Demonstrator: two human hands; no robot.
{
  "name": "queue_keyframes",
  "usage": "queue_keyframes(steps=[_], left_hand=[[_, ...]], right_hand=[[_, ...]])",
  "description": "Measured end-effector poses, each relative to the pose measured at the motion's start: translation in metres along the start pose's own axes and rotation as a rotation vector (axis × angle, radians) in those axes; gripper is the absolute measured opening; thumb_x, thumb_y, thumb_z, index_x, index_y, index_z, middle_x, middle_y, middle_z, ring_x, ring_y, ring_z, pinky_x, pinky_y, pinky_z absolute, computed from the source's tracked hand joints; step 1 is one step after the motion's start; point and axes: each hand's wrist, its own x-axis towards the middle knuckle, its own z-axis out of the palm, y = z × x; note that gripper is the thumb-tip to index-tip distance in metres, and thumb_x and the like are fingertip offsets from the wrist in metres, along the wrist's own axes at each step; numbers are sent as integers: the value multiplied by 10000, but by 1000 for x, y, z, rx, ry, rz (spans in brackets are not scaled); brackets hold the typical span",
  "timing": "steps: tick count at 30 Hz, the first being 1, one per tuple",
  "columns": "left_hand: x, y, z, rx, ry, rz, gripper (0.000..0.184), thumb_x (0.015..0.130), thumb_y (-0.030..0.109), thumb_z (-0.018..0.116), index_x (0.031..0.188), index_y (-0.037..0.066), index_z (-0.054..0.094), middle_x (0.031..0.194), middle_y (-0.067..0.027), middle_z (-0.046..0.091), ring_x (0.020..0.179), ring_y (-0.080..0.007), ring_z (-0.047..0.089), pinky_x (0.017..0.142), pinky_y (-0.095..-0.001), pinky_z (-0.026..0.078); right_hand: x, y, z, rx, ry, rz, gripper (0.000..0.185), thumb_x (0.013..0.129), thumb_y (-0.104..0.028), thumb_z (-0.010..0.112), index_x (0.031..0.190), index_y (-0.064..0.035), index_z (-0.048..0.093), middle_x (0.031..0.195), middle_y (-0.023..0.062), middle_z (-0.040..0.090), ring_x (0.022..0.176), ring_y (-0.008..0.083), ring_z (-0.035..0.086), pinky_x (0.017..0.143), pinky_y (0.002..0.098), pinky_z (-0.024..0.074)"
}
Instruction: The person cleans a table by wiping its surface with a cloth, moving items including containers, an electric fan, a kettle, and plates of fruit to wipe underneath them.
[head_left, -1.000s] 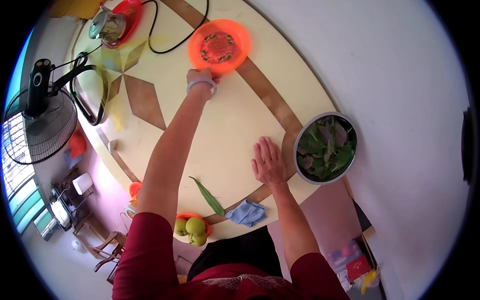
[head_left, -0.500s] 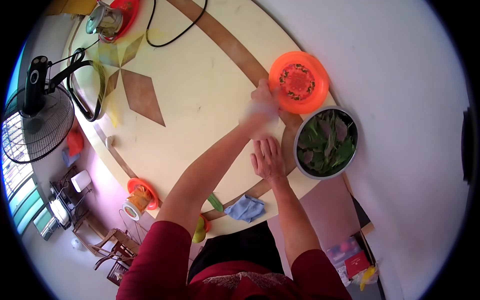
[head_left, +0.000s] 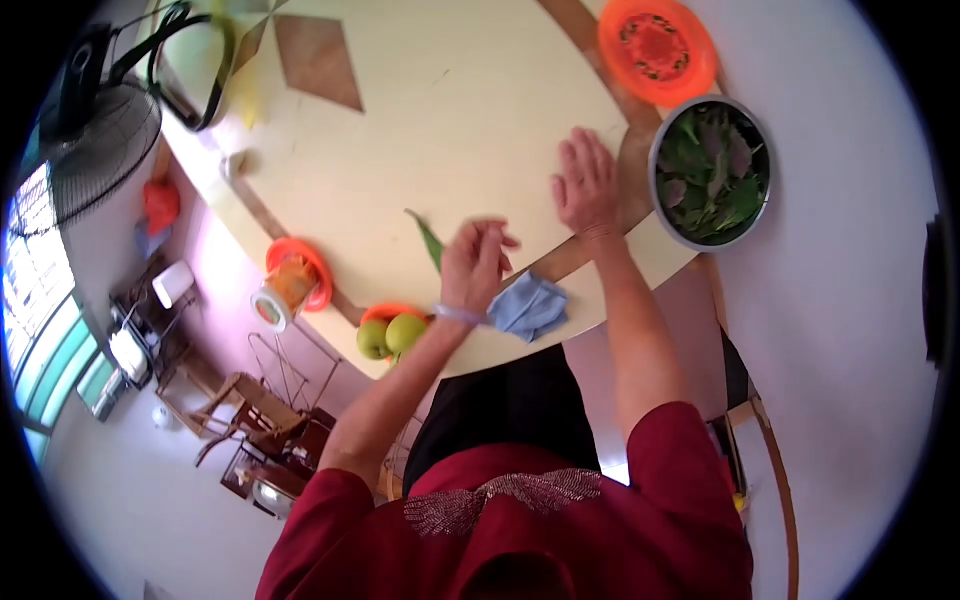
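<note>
My left hand (head_left: 478,265), with a pale bangle at the wrist, is over the front of the table beside a long green gourd-like vegetable (head_left: 428,240), which it partly covers. Its fingers are loosely bent and apart, with nothing seen in them. A crumpled blue cloth (head_left: 530,306) lies just right of that wrist. My right hand (head_left: 588,188) rests flat on the table with nothing in it. To its right stands a round metal bowl of green and purple leaves (head_left: 712,175). An orange plate (head_left: 658,50) with a red patterned centre sits behind the bowl, close to its rim.
Green fruits (head_left: 406,332) sit on an orange dish at the table's front edge. A jar (head_left: 287,287) stands by another orange dish (head_left: 320,272) on the left. A fan (head_left: 100,150) is at far left, a wooden chair (head_left: 255,405) lower left. The wall borders the right.
My left hand moved the orange plate right to beside the leaf bowl, let go, and came back toward the front edge. My right hand stays flat on the table. The view has shifted.
</note>
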Motion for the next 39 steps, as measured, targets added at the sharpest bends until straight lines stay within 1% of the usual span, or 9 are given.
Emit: queue_keyframes(steps=[4,10,14,18,19,23,26,32,39], left_hand=[[-99,-61,-22,-27,-43,-114,184,922,136,443,1009,-6,520,773,-63,608,541,-56,499,458,-174,386],[-175,-91,-48,187,-135,-231,168,908,120,455,991,-6,529,758,-57,607,559,-86,520,529,-224,436],[-188,-113,-68,326,-126,-44,169,888,123,486,984,-6,537,741,-83,606,577,-125,557,562,-260,463],[-196,-129,-94,445,-77,141,173,862,120,519,974,-9,546,749,-117,610,603,-186,589,586,-295,474],[-200,-128,-100,466,-39,122,142,833,131,537,919,19,549,793,-175,611,722,-343,597,649,-399,473],[-226,-145,-130,499,-29,101,175,842,147,518,953,14,539,891,-183,599,817,-337,582,705,-413,460],[-244,-153,-151,673,-106,91,209,848,169,512,994,21,532,897,-181,596,830,-344,577,721,-420,461],[-266,-174,-174,795,-119,84,252,846,184,517,1046,31,518,904,-193,584,867,-349,569,750,-417,464],[-275,-170,-181,754,-106,177,234,842,149,517,1033,14,514,910,-195,589,852,-357,573,742,-422,462]], right_hand=[[1,-3,-1,-43,-36,-8,453,812,-224,520,1209,-24,435,1317,162,381,1224,324,353,995,445,306],[-2,-1,7,-114,10,-57,475,816,-209,524,1246,-50,399,1327,161,363,1213,338,354,980,446,304],[4,-18,1,-195,-37,-12,409,780,-197,585,1133,-28,465,1240,168,412,1154,331,395,944,441,347],[-6,-57,-3,-85,-109,171,266,762,-186,603,966,-24,555,1074,149,497,1015,325,464,844,448,392],[-13,-76,-4,-31,-136,217,234,757,-184,608,924,-24,573,1025,142,514,973,322,480,813,450,403],[-55,-171,-7,36,-355,106,226,732,-222,645,827,-27,581,889,108,508,865,285,492,719,416,423],[-75,-212,10,-75,-333,246,226,723,-224,659,789,-25,575,878,103,510,857,274,495,713,400,422],[-90,-220,46,-36,-237,156,184,755,-170,624,837,-20,554,886,120,522,862,287,518,705,407,430],[-78,-208,1,354,-337,409,110,768,-84,532,843,-11,497,784,203,558,779,379,556,695,471,432]])
